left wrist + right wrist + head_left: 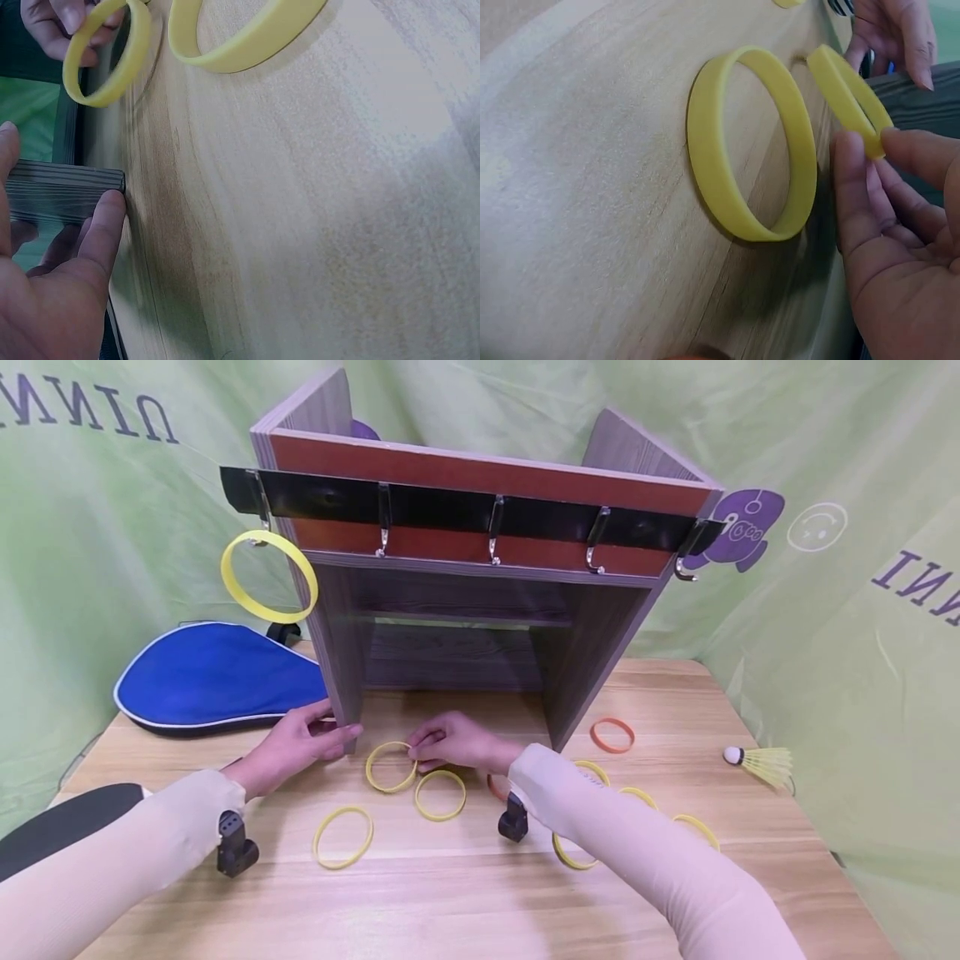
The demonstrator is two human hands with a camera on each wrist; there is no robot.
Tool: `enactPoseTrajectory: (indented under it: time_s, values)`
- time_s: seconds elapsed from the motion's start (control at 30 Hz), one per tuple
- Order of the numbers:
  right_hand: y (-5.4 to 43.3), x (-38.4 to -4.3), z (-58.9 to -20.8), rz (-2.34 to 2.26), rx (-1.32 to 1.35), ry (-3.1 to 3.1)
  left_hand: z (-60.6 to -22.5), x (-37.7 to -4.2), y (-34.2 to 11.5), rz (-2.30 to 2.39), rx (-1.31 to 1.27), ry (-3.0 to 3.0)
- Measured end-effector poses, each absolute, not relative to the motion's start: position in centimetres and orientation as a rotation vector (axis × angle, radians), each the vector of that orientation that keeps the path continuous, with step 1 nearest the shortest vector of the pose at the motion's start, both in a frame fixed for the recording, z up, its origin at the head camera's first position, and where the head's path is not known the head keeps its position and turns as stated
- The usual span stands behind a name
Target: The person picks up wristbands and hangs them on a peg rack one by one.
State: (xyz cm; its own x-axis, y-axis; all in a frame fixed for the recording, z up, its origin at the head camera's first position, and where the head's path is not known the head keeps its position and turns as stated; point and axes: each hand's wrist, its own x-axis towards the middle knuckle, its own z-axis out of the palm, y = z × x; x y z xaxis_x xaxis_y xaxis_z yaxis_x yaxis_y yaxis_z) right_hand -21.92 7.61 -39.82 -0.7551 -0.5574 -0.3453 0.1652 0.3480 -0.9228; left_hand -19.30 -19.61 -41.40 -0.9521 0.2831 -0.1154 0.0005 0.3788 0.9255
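Note:
My right hand (455, 742) pinches the edge of a yellow silicone wristband (369, 770) between thumb and fingertips, and the band (847, 101) is tilted up in the right wrist view. Close by, a second yellow wristband (417, 806) lies on the table. My left hand (296, 745) grips the lower front edge of the wooden rack's left side panel (67, 187), with fingers on both sides of it. One yellow wristband (228, 581) hangs from the leftmost hook on the rack's black hook rail (322, 497). Nearer me lies another yellow wristband (317, 843).
Behind my left hand is a blue paddle case (217, 677). A black rounded object (75, 814) lies under the left forearm. Beyond the right sleeve are an orange wristband (612, 749) and several yellow ones, partly covered. A shuttlecock (761, 762) lies at the right edge.

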Motion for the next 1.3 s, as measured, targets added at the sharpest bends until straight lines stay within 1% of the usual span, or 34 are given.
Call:
enactPoseTrajectory:
  time_s: [0.17,0.33,0.83,1.07,1.3]
  values:
    - [8.6,-22.0,-39.3,-1.526,-0.328,1.883,-41.5,-19.3,-19.6,1.637,0.247,2.374]
    - [9.5,-21.9,-37.9,-1.581,-0.374,1.822,-41.5,-19.3,-19.5,1.64,0.254,2.374]
    - [10.0,-19.9,-31.2,-1.829,-0.584,1.762,-41.7,-19.3,-19.5,1.656,0.308,2.401]
    - [9.7,-18.9,-27.8,-1.984,-0.7,1.676,-41.5,-19.3,-19.6,1.615,0.247,2.404]
    - [9.4,-18.1,-24.8,-2.127,-0.747,1.609,-41.3,-19.2,-19.6,1.586,0.234,2.413]
